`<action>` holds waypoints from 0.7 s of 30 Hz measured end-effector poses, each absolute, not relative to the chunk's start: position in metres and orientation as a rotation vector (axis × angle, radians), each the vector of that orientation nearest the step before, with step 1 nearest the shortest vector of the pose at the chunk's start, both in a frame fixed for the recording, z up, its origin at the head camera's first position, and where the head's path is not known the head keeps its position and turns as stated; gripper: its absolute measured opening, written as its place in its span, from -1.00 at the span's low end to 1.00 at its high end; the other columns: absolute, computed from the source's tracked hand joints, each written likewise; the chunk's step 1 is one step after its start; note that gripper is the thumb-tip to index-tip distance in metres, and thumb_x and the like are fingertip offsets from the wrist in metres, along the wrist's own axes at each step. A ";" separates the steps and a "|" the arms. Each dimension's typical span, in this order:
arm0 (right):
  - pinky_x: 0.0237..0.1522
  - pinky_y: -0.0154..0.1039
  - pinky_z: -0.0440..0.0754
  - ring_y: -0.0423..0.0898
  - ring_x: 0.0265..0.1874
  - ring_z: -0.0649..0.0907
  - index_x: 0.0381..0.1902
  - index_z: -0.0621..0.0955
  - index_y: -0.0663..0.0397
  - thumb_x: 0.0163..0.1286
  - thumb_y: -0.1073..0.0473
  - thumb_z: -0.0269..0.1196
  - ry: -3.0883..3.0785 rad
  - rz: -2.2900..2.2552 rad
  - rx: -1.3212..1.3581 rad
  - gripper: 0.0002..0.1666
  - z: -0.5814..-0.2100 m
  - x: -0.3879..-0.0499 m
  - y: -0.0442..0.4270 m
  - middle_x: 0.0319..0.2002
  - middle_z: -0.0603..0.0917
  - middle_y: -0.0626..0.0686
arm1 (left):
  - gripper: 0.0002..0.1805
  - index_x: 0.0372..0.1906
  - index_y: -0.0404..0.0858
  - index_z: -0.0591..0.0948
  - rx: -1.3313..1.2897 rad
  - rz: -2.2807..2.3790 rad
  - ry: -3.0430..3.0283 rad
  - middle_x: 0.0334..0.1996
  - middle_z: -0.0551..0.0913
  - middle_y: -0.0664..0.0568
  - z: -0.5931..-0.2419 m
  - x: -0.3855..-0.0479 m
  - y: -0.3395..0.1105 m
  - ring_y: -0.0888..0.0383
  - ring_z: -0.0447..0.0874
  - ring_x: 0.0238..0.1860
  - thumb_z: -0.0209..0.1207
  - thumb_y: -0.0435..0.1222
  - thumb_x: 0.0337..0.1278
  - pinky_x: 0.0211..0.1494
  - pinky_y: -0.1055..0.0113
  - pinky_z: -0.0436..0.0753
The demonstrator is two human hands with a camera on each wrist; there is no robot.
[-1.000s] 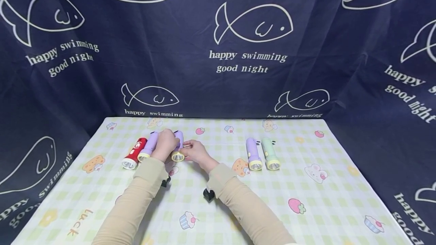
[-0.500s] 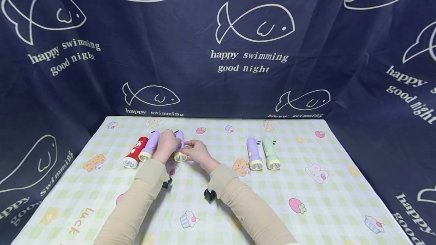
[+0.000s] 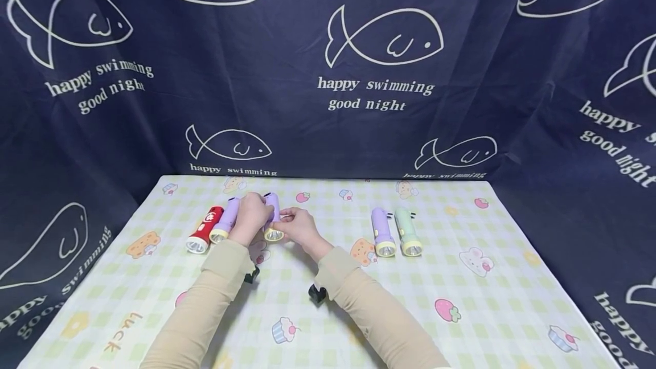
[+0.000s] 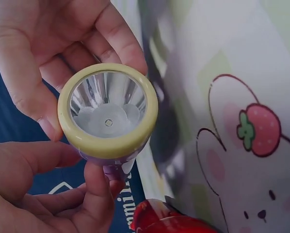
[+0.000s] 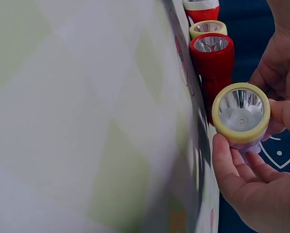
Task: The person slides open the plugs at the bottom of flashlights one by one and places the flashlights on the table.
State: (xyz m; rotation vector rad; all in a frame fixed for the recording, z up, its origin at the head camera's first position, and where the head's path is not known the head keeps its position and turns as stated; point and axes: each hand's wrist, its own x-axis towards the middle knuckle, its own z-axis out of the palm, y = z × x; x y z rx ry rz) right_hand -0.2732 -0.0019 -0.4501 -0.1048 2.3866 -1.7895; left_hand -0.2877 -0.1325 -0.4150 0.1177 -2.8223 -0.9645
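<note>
A purple flashlight [image 3: 274, 205] with a yellow-rimmed head is between my two hands. My left hand [image 3: 251, 213] grips its body from the left, fingers partly hidden. My right hand [image 3: 301, 228] pinches it near the head from the right, thumb and fingers around the rim [image 4: 108, 146] in the left wrist view. In the right wrist view the flashlight head [image 5: 241, 114] faces the camera and appears raised off the cloth. Beside it, an all-red flashlight [image 5: 213, 60] stands largely behind my left hand in the head view.
Left of my hands lie a second purple flashlight [image 3: 225, 221] and a red flashlight [image 3: 205, 230] with a white head. Farther right, another purple flashlight [image 3: 381, 231] lies beside a green flashlight [image 3: 407, 231]. A checked cloth [image 3: 389, 323] covers the table; a dark curtain [image 3: 287, 73] hangs behind.
The held purple flashlight has shifted slightly right and up between my hands. Both hands keep hold of it and barely move; the other flashlights stay put.
</note>
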 end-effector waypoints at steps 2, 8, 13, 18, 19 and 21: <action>-0.44 -0.28 0.69 -0.19 -0.48 0.61 -0.02 0.58 0.27 0.04 0.20 0.43 2.388 -1.796 -0.096 -0.47 -0.449 -0.273 -0.001 -0.24 0.69 0.16 | -0.88 -0.54 -0.39 0.59 0.118 -0.970 -2.819 -0.65 0.56 -0.10 -0.414 -0.287 -0.132 0.09 0.44 -0.61 0.18 -0.37 -0.11 -0.57 0.33 0.48; -0.42 -0.21 0.70 -0.18 -0.53 0.60 0.00 0.58 0.26 0.06 0.22 0.41 2.336 -1.849 -0.076 -0.48 -0.448 -0.272 0.003 -0.23 0.68 0.18 | -0.66 -0.15 -0.48 0.63 0.130 -1.040 -2.805 -0.21 0.68 -0.31 -0.413 -0.286 -0.130 -0.11 0.64 -0.25 0.19 -0.33 -0.03 -0.13 0.12 0.64; -0.40 -0.19 0.71 -0.17 -0.50 0.62 -0.01 0.59 0.24 0.06 0.24 0.39 2.307 -1.891 -0.063 -0.51 -0.447 -0.271 0.008 -0.24 0.68 0.17 | -0.64 -0.10 -0.45 0.63 0.141 -1.149 -2.768 -0.17 0.68 -0.28 -0.415 -0.287 -0.130 -0.09 0.65 -0.19 0.20 -0.29 0.01 -0.08 0.12 0.63; -0.41 -0.24 0.70 -0.21 -0.49 0.59 0.01 0.57 0.25 0.05 0.26 0.39 2.262 -1.970 -0.048 -0.49 -0.444 -0.270 0.011 -0.25 0.67 0.14 | -0.61 -0.03 -0.44 0.59 0.165 -1.281 -2.723 -0.18 0.68 -0.24 -0.416 -0.288 -0.130 -0.06 0.66 -0.18 0.21 -0.27 0.05 -0.05 0.14 0.62; -0.40 -0.24 0.69 -0.22 -0.49 0.58 0.02 0.57 0.26 0.05 0.26 0.38 2.251 -1.989 -0.047 -0.48 -0.443 -0.269 0.011 -0.25 0.67 0.14 | -0.60 -0.02 -0.44 0.59 0.166 -1.305 -2.711 -0.19 0.68 -0.24 -0.416 -0.289 -0.130 -0.04 0.66 -0.20 0.21 -0.27 0.06 -0.06 0.16 0.62; -0.35 -0.20 0.70 -0.22 -0.48 0.58 0.03 0.56 0.29 0.06 0.28 0.37 2.231 -2.022 -0.048 -0.47 -0.443 -0.269 0.012 -0.25 0.65 0.14 | -0.59 0.00 -0.44 0.58 0.169 -1.365 -2.687 -0.21 0.69 -0.24 -0.418 -0.291 -0.130 0.00 0.67 -0.25 0.22 -0.26 0.07 -0.11 0.21 0.64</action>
